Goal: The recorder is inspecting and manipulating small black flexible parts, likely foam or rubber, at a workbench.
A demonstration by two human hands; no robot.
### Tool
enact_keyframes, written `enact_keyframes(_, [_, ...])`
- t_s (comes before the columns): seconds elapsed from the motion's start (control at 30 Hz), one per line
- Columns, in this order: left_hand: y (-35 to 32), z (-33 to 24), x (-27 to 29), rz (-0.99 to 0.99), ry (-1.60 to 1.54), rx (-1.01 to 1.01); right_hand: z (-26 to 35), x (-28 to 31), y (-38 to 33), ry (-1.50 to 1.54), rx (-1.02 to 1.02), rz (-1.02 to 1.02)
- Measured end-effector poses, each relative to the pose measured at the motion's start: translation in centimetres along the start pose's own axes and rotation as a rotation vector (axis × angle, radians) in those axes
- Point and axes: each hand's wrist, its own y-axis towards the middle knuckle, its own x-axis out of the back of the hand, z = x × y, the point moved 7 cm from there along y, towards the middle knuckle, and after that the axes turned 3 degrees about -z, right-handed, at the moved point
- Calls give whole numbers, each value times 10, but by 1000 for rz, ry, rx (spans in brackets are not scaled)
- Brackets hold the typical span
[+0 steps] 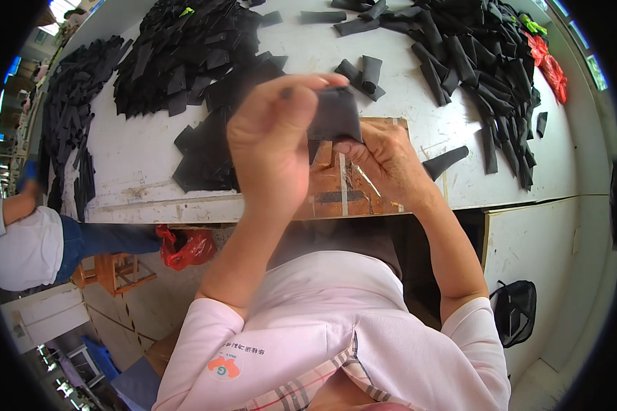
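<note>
A small black fabric piece is held up between my hands over the near edge of the table. My left hand is raised and slightly blurred, its fingers closed on the piece's upper left side. On the other side, my right hand grips the lower right edge between thumb and fingers. A thin, pointed metal tool shows beside the right palm; its kind is unclear. Below is a worn brown board with tape strips. Flat black fabric pieces lie left of the board, and a rolled black piece lies right.
Large heaps of black pieces cover the back left and back right of the white table. A red plastic bag lies far right; another red bag hangs below. A co-worker is at left, near a wooden stool.
</note>
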Motion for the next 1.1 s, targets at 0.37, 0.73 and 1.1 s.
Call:
enact_keyframes(0.37, [12, 16, 48, -62, 808, -78, 7, 6, 15, -54, 70, 106])
enact_keyframes(0.73, [21, 60, 90, 101, 1520, -330, -24, 8, -29, 312, -265, -234])
enact_keyframes(1.1, [-25, 16, 36, 480, 486, 452, 5, -51, -39, 546, -217, -181])
